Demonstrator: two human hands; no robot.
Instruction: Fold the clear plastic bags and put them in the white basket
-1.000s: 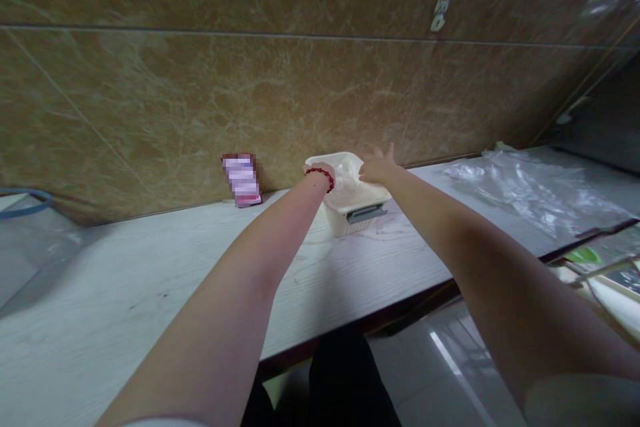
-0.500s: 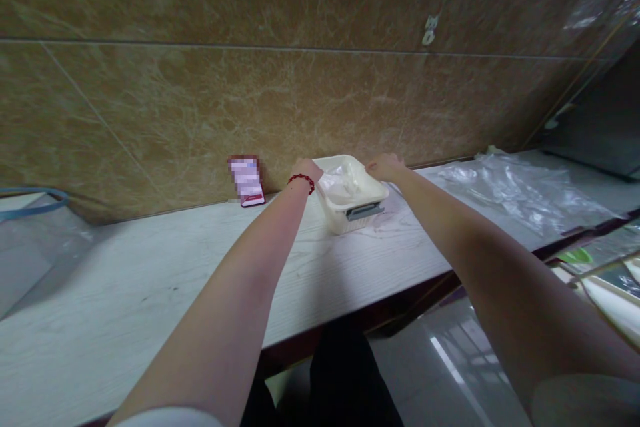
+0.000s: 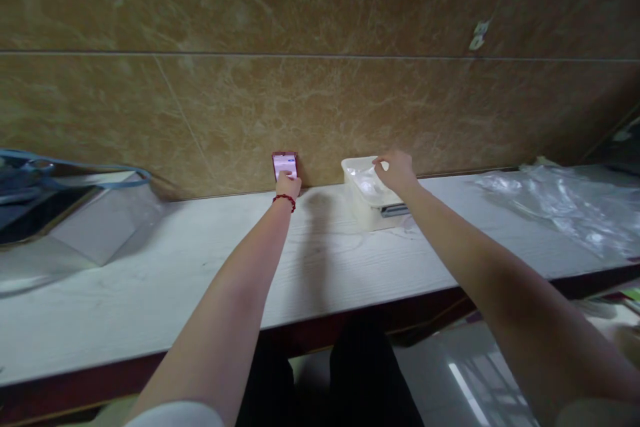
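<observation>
In the head view, a phone with a lit screen leans upright against the wall. My left hand, with a red beaded bracelet at its wrist, is at the phone's lower part. Its fingers are bent and partly hidden, so I cannot tell whether they grip or only touch it. To the right stands a white plastic basket with a grey clip handle. Crumpled clear plastic lies inside. Over the basket's opening, my right hand has thumb and forefinger brought together in a pinch; whatever is between the fingertips is too small to make out.
Both objects stand on a white wood-grain shelf along a brown tiled wall. Clear plastic sheeting spreads at the right. At the left sits a transparent bag with blue trim. The shelf's dark front edge runs near my legs.
My left hand has left the basket and moved left to the phone. My right hand has shifted from the basket's right rim to above its opening. The view has turned left.
</observation>
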